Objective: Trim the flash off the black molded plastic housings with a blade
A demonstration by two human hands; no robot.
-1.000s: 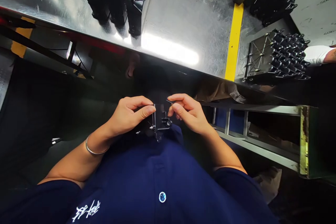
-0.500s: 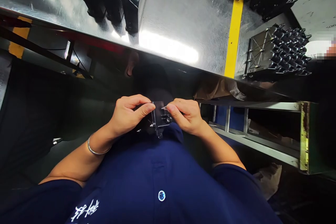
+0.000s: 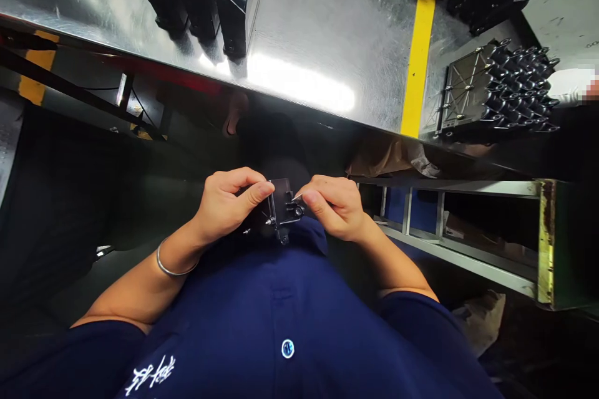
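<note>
A black moulded plastic part (image 3: 281, 199) with small pegs and a round boss is held in front of my shirt, off the table. My left hand (image 3: 229, 202) is closed, pinching the part's upper left edge between thumb and fingers. My right hand (image 3: 334, 207) is closed on a thin pointed blade (image 3: 295, 197). Its light tip shows past the thumb and lies at the part's right edge, just above the boss. The rest of the blade is hidden in my fingers.
Beyond my hands is a shiny metal table (image 3: 318, 25) with yellow tape (image 3: 416, 68). Black ribbed parts (image 3: 236, 6) stand at its left, and more stacked black parts (image 3: 468, 90) at the right. A metal frame (image 3: 461, 262) stands low on the right, near brown wrapping (image 3: 379, 159).
The blade tip has moved slightly down along the part's right edge, towards the boss. The part has shifted a little left with my left hand.
</note>
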